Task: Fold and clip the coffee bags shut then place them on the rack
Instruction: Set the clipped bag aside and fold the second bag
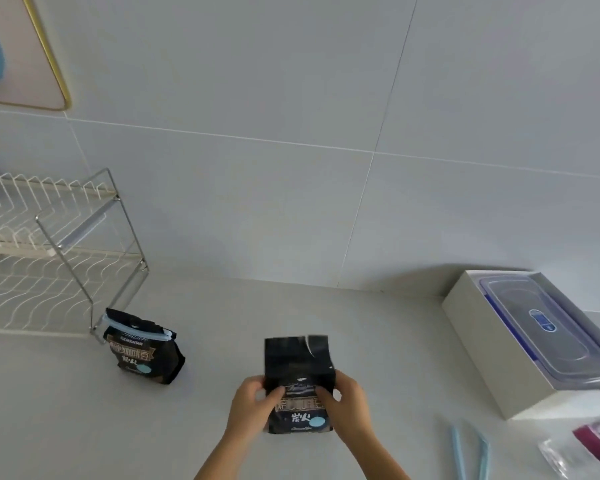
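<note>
Clipped bag (145, 348) beside rack (49, 258) (touching?); box (520, 344) right.

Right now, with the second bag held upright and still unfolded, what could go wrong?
1. The open coffee bag has a torn, uneven top, so the fold may come out crooked and a clip could seat badly.
2. The spare blue clips lie off to the right, so the right hand must let go and the left hand alone may let the bag tip.
</note>
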Motion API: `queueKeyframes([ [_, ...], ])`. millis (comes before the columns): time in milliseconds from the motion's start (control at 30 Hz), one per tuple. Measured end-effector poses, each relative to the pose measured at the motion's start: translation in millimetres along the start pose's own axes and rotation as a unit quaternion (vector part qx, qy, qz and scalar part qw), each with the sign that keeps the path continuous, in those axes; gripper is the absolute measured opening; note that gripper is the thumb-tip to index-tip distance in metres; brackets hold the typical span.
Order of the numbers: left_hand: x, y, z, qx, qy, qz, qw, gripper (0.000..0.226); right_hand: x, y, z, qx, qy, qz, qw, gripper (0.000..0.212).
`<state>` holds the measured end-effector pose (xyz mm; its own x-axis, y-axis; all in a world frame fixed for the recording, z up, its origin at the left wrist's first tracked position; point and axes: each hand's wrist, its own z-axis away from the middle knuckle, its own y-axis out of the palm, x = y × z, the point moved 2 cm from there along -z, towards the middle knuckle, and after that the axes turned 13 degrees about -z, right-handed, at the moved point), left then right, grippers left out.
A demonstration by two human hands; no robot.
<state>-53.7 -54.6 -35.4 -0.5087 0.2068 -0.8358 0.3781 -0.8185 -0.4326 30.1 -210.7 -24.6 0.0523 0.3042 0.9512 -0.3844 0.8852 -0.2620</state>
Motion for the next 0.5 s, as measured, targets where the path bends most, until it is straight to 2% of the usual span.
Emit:
queueKeyframes([
  [67, -2.5, 8.3, 1.3, 0.027, -0.001, 0.013, 1.000, 0.018, -4.3, -10.8, -1.6, 0.007, 0.011, -0.028, 1.000, 0.024],
  [133, -5.9, 12.0, -1.0, 0.018, 0.014, 0.008, 1.000, 0.012, -3.1, -20.7, -4.4, 0.014, 0.013, -0.053, 0.998, 0.031],
  [200, -5.9, 14.8, -5.0, 0.018, 0.020, -0.012, 1.000, 0.028, -1.8, -26.6, -6.6, 0.004, 0.002, -0.069, 0.998, 0.039],
  [300, -8.2, 16.9, -3.5, 0.029, 0.014, -0.013, 0.999, 0.030, 2.3, -30.3, -8.2, 0.014, -0.044, -0.029, 0.999, 0.053],
  [333, -8.7, 17.5, -2.9, 0.029, 0.015, -0.014, 0.999, 0.036, 3.8, -30.1, -8.9, 0.026, -0.053, -0.010, 0.998, 0.054],
  [433, -7.8, 13.7, 0.2, -0.023, 0.039, -0.032, 0.998, 0.079, 4.0, -27.8, -10.1, 0.052, -0.071, 0.029, 0.996, 0.053],
  [500, -9.7, 8.7, 2.0, -0.060, 0.104, -0.064, 0.991, 0.079, 2.3, -24.7, -9.4, 0.069, -0.077, 0.036, 0.994, 0.042],
])
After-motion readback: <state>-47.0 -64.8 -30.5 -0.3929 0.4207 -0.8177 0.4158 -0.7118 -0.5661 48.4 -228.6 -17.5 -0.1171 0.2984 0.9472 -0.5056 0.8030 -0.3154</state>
